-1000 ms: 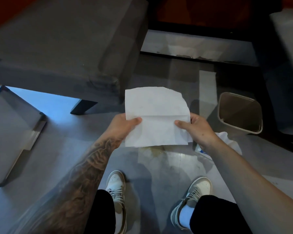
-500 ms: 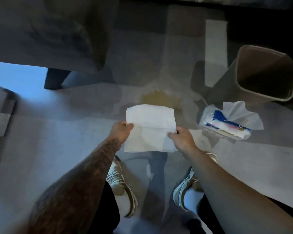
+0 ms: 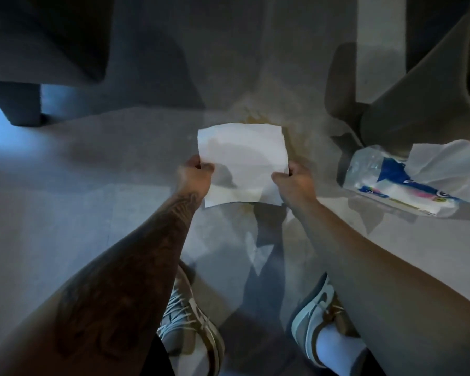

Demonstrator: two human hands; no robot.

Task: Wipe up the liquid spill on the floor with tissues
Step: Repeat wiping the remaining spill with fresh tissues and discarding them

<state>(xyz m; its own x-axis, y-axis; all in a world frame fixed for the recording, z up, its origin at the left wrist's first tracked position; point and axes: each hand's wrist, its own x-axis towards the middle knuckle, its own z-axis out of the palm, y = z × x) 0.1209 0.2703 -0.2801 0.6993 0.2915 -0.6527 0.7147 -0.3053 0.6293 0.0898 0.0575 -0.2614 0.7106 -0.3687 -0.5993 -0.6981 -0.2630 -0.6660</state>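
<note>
Tissue (image 3: 242,164): frame centre, spread flat, pinched at its side edges by left hand (image 3: 194,175) and right hand (image 3: 293,183). Yellowish spill (image 3: 258,118): floor, showing just past its upper edge. Advice: lower flat, cover the puddle, press before wiping. Tissue pack (image 3: 407,183): right.

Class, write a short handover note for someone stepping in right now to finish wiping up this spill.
Left hand: shut on the tissue's left edge.
Right hand: shut on its right edge.
The tissue is stretched flat between them, over the yellowish spill on the floor.
Tissue pack lies to the right, beside the bin.
Done: one tissue pulled out.
Left: press down, wipe, bin it.
</note>
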